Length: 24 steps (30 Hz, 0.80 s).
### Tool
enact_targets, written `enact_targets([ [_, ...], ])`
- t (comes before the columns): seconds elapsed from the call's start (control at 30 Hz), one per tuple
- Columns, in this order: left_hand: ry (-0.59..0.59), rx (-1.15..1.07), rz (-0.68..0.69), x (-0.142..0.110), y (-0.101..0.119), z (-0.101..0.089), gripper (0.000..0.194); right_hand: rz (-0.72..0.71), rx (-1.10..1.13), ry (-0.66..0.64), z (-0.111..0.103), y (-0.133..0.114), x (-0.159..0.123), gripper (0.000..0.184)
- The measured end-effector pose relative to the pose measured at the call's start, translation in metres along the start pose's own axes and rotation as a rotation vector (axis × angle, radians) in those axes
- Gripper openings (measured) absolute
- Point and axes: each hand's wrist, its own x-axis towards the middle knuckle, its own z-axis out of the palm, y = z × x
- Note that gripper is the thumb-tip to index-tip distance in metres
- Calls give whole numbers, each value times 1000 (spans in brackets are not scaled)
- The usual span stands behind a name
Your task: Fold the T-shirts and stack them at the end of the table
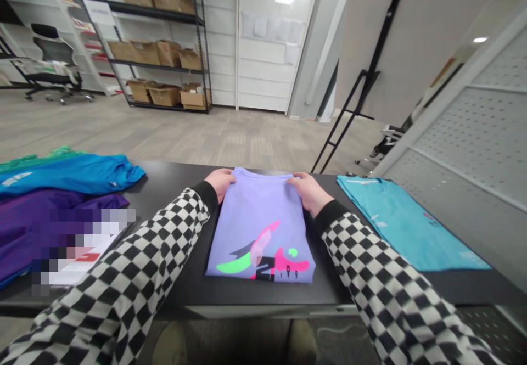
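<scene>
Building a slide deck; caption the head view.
Left hand and right hand grip the far corners of a folded, printed lavender T-shirt.

Cardboard boxes (142,53) on a black rack (156,13), an office chair (57,51).

place: office | swivel chair (56,48) | shelved cardboard boxes (146,53) | grey floor (247,134)

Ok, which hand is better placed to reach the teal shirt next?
Probably the right hand: it holds the lavender shirt on the side nearer the teal shirt; the left hand is at the opposite side.
</scene>
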Motion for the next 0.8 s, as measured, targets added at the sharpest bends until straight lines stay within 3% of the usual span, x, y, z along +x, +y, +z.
enact_targets([
  [0.1, 86, 239, 103, 11, -3, -6, 27, -155, -214, 121, -1, 6, 14, 47],
  [0.27, 173, 665, 212, 23, 0, -24, 35, -339, -450, 79, -13, 16, 31, 55],
  [0.4, 194, 954, 288, 22, 2, -27, 37, -567, -837, 5, -18, 19, 38, 50],
  [0.53, 187, 1293, 387, 12, 2, -23, 36, -581, -1137, 13, -16, 19, 38, 50],
  [0.67, 212, 1333, 529, -7, 5, -20, 42, -572, -1046, 140, -19, 11, 24, 49],
  [0.8, 5, 1096, 879, -61, -1, -28, 44, -806, -802, 51, -31, -1, -32, 48],
])
